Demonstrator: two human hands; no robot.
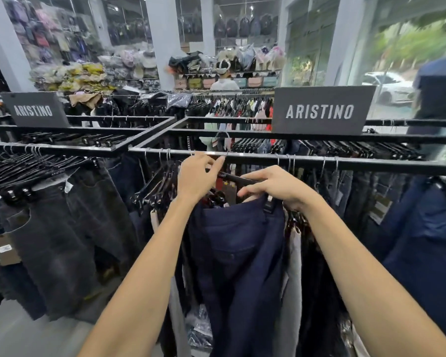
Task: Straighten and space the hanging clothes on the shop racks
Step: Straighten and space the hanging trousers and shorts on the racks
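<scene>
My right hand (273,188) is curled over the top of a black hanger (238,179), fingers wrapped down round its bar, just above the silver clip that pinches the waistband of the navy trousers (237,240). The hanger's bar carries white lettering; only "INO" shows past my left hand.

My left hand (197,176) reaches up to the near rail (358,163), fingertips touching it right where a wire hook hangs. I cannot tell whether I am pinching that hook or only resting on the rail.

The navy trousers hang in the middle of the near rail, packed between other dark garments on both sides. To the left, grey jeans (62,228) hang on a hanger printed "ARISTINO", with a brown paper tag (4,249) too blurred to read. Two dark signs read "ARISTINO": one at far right (319,112), one at far left (34,110).
</scene>
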